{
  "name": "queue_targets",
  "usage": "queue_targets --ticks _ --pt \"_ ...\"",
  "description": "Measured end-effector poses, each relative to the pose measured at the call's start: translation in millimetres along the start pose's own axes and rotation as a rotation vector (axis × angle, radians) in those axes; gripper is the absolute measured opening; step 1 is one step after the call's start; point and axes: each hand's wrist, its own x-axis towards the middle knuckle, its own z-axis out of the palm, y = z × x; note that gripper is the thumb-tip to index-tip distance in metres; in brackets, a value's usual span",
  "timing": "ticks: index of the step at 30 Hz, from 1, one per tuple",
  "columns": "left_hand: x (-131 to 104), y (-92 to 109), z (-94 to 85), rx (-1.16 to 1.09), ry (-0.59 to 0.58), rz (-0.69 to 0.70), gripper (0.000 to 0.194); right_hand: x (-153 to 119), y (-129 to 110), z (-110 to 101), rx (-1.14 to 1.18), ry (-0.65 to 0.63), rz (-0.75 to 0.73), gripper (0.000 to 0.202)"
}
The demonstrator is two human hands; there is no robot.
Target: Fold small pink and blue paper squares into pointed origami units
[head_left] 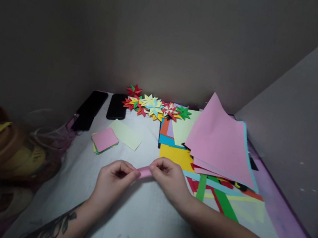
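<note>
Head view: left hand (113,177), right hand (170,180) over desk (129,218), fingers of both pinching opposite ends of small pink paper piece (145,172). Square paper stack (105,140) beyond left hand; paper stars (153,104) at far edge; large pink sheet (221,140) right.

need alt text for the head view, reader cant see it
A person's left hand and right hand pinch a small piece of pink paper between them over a pale surface. Beyond lie folded paper stars in several colours, with a stack of paper squares to the left and a large pink sheet to the right.
</note>
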Motion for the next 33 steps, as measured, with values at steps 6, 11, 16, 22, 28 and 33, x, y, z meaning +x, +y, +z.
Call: queue_targets --ticks 6,11,16,22,28,33 --pt "1.3 0.4 0.1 -0.074 -0.001 -0.069 0.024 -1.2 -0.9 0.4 -0.008 0.012 -0.002 0.008" --pt "3.2 -5.4 0.4 -0.118 -0.07 -0.082 0.018 0.0 1.1 -0.3 -0.015 0.014 0.0 0.006" --pt "1.0 -5.8 2.0 0.057 -0.268 -0.027 0.011 1.9 0.4 -0.2 -0.058 -0.021 -0.018 0.006" --pt "0.3 -3.5 3.4 0.176 -0.277 0.008 0.01 0.8 -1.3 4.5 -0.116 -0.012 -0.021 0.008" --pt "2.2 -3.9 0.4 0.205 -0.293 0.054 0.014 -1.8 -0.5 4.8 -0.174 0.049 -0.099 0.009" --pt "-1.1 -5.8 3.7 0.065 -0.137 0.016 0.015 -3.5 3.4 11.3 0.051 -0.035 -0.122 0.027"
